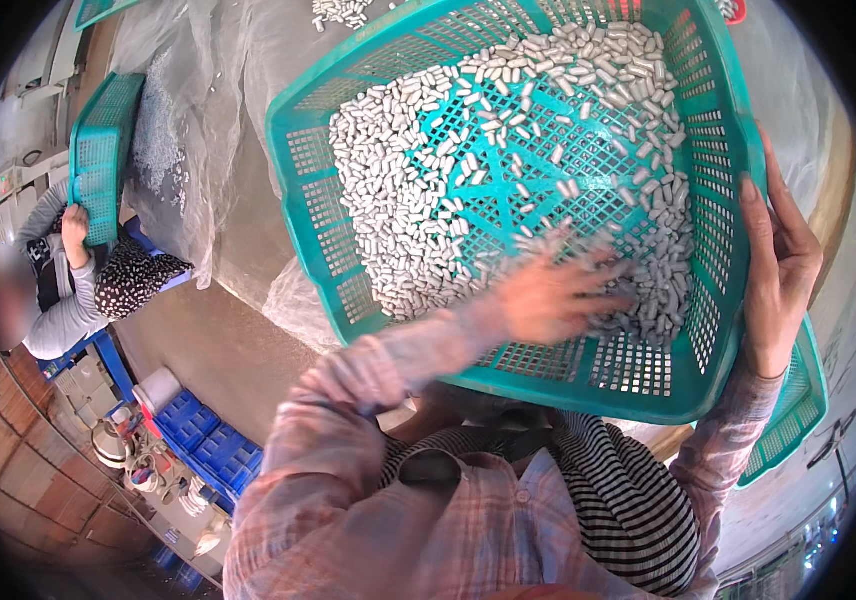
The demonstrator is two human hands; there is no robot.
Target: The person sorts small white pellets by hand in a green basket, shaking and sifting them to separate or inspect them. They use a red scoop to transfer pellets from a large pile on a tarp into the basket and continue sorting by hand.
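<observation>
A large teal plastic basket (298, 215) with slotted walls is tilted in front of me. Small whitish capsules (388, 150) are heaped along its sides, with the grid floor showing through in the middle. My left hand (558, 298) reaches over the near rim into the basket, fingers spread and touching the capsules near the lower right corner. Motion blurs it, and I make out nothing held in it. At the right wall my right hand (783, 265) grips the basket's rim, thumb on the near side and the other fingers partly hidden.
At the left a co-worker (58, 300) in a grey top grips another teal basket (98, 150). Plastic sheeting (238, 130) covers the table, with loose capsules (340, 10) at the top. Blue crates (203, 440) stand lower left. Another teal basket (793, 410) sits beside my right forearm.
</observation>
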